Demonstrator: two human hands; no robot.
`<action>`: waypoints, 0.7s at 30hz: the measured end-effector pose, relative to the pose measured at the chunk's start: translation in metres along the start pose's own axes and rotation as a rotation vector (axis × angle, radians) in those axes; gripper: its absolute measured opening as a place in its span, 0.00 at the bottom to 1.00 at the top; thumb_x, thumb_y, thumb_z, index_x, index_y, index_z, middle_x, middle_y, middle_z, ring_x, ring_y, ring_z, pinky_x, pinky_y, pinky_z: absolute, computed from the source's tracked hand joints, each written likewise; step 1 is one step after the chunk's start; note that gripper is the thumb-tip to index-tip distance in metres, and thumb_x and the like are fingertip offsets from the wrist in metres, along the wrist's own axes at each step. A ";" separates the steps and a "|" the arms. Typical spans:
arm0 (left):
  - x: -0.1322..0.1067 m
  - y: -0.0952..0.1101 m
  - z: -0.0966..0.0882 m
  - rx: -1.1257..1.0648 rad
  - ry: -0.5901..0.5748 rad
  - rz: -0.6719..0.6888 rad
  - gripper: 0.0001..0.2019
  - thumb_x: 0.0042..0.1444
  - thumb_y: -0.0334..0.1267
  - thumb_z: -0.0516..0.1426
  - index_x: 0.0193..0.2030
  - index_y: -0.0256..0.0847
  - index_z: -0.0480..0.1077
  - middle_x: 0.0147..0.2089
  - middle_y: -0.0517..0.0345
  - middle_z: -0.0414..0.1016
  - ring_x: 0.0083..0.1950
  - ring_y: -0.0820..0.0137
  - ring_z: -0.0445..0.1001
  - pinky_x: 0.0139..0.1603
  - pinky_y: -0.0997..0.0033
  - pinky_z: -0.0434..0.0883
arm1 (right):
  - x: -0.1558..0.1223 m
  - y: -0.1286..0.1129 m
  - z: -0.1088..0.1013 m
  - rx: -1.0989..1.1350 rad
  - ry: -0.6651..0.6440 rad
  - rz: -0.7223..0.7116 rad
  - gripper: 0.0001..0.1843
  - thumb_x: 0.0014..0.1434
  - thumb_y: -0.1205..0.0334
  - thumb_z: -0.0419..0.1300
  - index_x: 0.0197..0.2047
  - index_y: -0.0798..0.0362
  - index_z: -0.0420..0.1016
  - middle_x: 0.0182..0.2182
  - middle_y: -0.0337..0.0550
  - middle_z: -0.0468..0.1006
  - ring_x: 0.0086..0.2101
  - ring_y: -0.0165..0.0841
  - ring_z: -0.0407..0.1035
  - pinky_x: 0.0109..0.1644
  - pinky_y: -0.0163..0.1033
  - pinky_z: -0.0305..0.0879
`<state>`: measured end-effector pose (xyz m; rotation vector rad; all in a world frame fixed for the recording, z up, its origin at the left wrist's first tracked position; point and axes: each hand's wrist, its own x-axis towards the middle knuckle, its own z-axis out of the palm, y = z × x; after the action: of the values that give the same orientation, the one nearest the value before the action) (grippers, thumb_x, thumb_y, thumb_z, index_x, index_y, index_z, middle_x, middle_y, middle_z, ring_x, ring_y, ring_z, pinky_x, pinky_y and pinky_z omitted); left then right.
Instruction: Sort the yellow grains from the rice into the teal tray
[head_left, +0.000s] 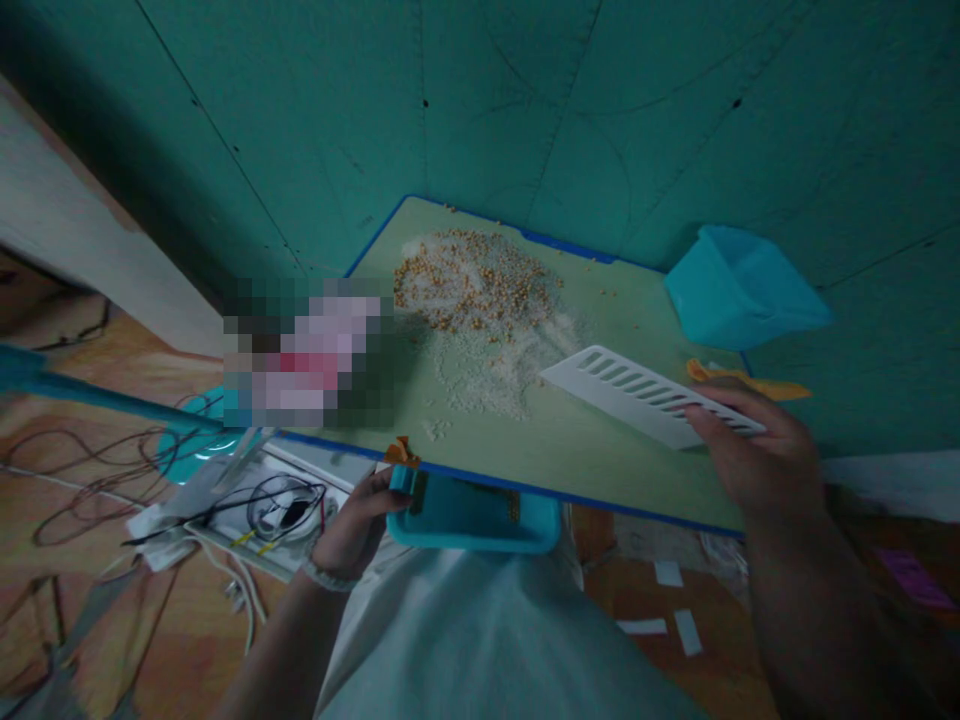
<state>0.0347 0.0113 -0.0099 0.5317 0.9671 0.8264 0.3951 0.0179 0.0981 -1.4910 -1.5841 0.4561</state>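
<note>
Pale clothing (pixel 480 640), left fingers (pixel 379 497) pinching blue tray (pixel 480 543), right fingers (pixel 714 432) clamping slotted scraper (pixel 636 408), pixelated patch (pixel 322 350) unreadable

Your right hand (pixel 761 450) holds a flat white slotted scraper (pixel 626 402) over the pale-green blue-edged tabletop (pixel 480 440) (round tan beans (pixel 510 285), white grains (pixel 495 385) heaped there); left hand (pixel 354 528) grips a turquoise plastic tray (pixel 476 540).

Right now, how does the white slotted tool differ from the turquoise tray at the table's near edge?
The white slotted tool is flat and pierced by a row of slots; the turquoise tray is hollow, with a raised rim. The tool is over the tabletop, in the right hand; the tray is at its near edge, in the left hand. Both are hand-held.
</note>
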 end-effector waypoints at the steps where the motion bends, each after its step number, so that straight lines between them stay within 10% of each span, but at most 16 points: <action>1: 0.000 0.000 0.000 -0.002 0.001 0.000 0.06 0.34 0.29 0.60 0.24 0.39 0.75 0.23 0.61 0.76 0.25 0.71 0.70 0.30 0.73 0.67 | 0.000 -0.004 0.001 -0.016 0.017 -0.018 0.08 0.52 0.60 0.62 0.37 0.43 0.76 0.34 0.36 0.76 0.36 0.32 0.70 0.40 0.38 0.65; 21: 0.001 -0.003 0.001 0.011 0.038 -0.016 0.06 0.35 0.29 0.60 0.24 0.38 0.75 0.23 0.59 0.78 0.25 0.69 0.73 0.30 0.71 0.68 | -0.019 -0.020 -0.002 -0.015 -0.098 -0.016 0.07 0.52 0.64 0.61 0.35 0.44 0.77 0.33 0.37 0.76 0.35 0.33 0.70 0.37 0.38 0.65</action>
<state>0.0371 0.0104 -0.0122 0.5187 1.0102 0.8193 0.3825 -0.0044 0.1085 -1.4856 -1.6777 0.5163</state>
